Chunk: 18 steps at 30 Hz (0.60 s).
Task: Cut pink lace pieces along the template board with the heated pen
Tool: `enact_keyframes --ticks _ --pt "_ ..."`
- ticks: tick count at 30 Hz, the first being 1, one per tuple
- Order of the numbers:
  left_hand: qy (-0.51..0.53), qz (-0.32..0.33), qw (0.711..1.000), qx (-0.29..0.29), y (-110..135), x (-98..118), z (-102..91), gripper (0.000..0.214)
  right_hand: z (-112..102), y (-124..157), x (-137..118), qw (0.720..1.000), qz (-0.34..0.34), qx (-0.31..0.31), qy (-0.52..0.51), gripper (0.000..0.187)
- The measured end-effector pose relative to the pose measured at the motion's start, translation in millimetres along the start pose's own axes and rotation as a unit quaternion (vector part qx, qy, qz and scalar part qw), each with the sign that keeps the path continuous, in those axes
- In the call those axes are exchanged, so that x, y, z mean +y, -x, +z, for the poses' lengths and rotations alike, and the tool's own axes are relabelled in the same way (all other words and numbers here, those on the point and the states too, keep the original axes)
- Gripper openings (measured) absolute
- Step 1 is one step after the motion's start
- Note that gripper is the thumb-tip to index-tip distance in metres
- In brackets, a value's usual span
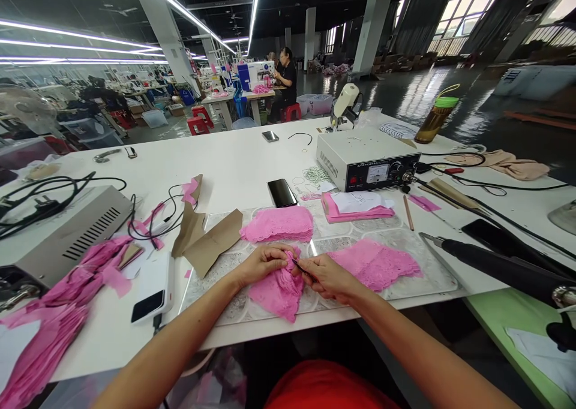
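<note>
My left hand (265,264) is closed on a gathered piece of pink lace fabric (279,292), pinching a bunched fold at its upper end. Between the fingers of my right hand (330,277) is a small dark pointed tool (303,270), with its tip against that fold; its exact kind I cannot make out. Just beyond my hands lies a stack of pink lace pieces (276,224). More pink lace (375,264) is spread to the right of my right hand. All of this rests on a grey patterned board (432,271).
A grey box with a dial (382,175) stands at the back right, near a black pen-shaped tool (495,265) with a cable. A phone (282,193), brown cardboard (213,241), a white power bank (153,289) and another grey box (67,229) lie around. A person (285,79) sits at a distant sewing machine.
</note>
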State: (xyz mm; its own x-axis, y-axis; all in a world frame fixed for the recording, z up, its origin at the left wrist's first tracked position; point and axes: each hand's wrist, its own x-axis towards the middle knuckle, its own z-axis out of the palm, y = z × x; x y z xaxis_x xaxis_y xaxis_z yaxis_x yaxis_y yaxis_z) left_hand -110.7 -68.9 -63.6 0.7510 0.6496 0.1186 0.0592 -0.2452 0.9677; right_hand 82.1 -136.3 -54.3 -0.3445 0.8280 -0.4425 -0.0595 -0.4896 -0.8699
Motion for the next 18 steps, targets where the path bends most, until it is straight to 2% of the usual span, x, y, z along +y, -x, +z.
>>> enact_keyframes --ticks 12,18 --pt "-0.05 0.008 0.999 0.001 -1.0 0.1 0.4 0.031 -1.0 -1.7 -1.4 1.0 0.013 0.003 -0.002 0.04" --pt "-0.054 0.011 0.998 0.003 -1.5 -2.3 1.1 0.031 -0.6 -3.5 3.6 1.0 -0.016 0.022 -0.012 0.036"
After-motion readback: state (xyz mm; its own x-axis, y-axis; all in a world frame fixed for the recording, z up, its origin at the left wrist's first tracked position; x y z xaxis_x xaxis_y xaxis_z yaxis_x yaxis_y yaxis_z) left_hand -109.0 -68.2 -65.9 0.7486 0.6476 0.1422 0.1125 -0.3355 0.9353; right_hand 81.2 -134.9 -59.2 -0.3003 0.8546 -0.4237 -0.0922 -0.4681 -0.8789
